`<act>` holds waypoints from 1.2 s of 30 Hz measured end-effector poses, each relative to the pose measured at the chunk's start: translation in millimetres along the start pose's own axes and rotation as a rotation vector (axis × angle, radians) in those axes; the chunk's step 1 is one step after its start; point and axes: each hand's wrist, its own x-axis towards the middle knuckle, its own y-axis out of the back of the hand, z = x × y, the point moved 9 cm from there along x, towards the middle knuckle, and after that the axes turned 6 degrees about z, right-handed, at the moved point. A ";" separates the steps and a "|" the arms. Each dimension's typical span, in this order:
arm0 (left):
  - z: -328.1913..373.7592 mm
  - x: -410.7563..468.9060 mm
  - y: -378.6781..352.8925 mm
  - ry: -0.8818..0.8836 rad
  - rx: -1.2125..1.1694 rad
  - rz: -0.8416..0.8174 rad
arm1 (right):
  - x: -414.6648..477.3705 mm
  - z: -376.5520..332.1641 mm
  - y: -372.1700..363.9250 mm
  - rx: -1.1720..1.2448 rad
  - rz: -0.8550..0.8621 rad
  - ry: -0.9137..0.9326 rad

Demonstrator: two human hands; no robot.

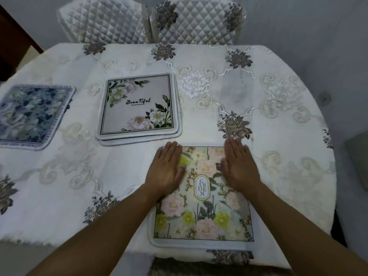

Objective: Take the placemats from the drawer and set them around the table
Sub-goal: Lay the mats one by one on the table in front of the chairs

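Left hand (pixel 166 169) and right hand (pixel 240 166) flat on garden placemat (pixel 203 212), fingers straight, pressed together, thumbs slightly out. Garden placemat at near edge of table (pixel 288 140). Stack of placemats (pixel 137 105) mid-table, just beyond. Blue placemat (pixel 29 116) at left edge. Chairs (pixel 199 22) at far edge.

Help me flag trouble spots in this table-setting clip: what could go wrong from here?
1. The left hand and right hand press flat on the Garden placemat, which lies close to the near edge of the tablecloth. A pull toward the body might slide it off or ruck the cloth.
2. The Beautiful placemat sits slightly offset on a lower mat. Lifting the top one carelessly could drag the other askew.
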 end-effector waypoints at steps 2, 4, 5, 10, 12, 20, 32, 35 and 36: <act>-8.4 -5.9 2.0 0.044 -0.040 -0.007 | -5.7 17.4 4.9 0.020 0.004 -0.038; -13.6 -11.4 6.1 0.121 -0.087 -0.004 | -9.1 22.2 8.4 0.013 0.003 -0.091; -12.7 -16.8 8.4 0.157 -0.092 -0.004 | -12.9 18.8 10.7 -0.003 0.003 -0.111; 46.7 -85.2 5.2 0.131 -0.099 -0.018 | -84.2 -69.5 5.7 0.018 -0.014 0.065; 70.2 -117.5 -6.3 0.096 -0.085 -0.051 | -124.4 -111.0 -5.8 0.063 -0.045 0.120; 63.9 -151.6 -16.7 0.130 -0.009 -0.088 | -160.1 -116.6 -22.9 0.009 -0.140 0.088; 31.4 -153.6 -1.6 0.164 -0.054 -0.141 | -159.7 -26.6 5.1 0.107 -0.059 -0.112; 18.1 -102.2 11.3 0.197 -0.056 -0.091 | -107.6 -12.9 13.0 0.118 -0.005 -0.137; 13.7 -80.2 14.4 0.205 -0.041 -0.071 | -85.4 -6.4 14.4 0.105 0.000 -0.150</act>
